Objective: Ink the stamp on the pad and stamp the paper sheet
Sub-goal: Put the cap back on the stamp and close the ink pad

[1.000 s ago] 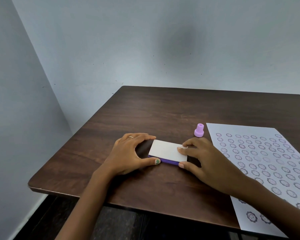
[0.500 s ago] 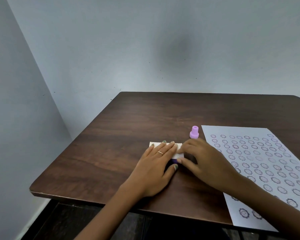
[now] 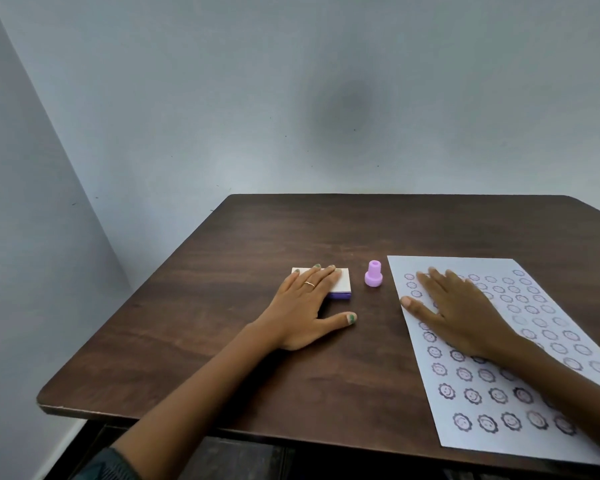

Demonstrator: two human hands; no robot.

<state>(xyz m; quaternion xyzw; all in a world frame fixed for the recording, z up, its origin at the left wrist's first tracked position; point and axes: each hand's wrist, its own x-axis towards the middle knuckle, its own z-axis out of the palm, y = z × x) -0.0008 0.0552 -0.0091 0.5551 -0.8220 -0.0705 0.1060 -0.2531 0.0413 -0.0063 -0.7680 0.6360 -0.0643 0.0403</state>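
Now, with both hands flat and empty, left hand (image 3: 303, 308) on the closed ink pad (image 3: 340, 285), right hand (image 3: 465, 313) on the paper sheet (image 3: 520, 393), the lid likely needs lifting before taking the stamp (image 3: 373, 274).

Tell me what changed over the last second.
The right hand let go of the white-lidded purple ink pad and moved right, and now lies flat on the white paper sheet of printed stamps. The left hand shifted from the pad's left end to rest flat on its lid, which now looks shut. The lilac plastic stamp stays upright, untouched.
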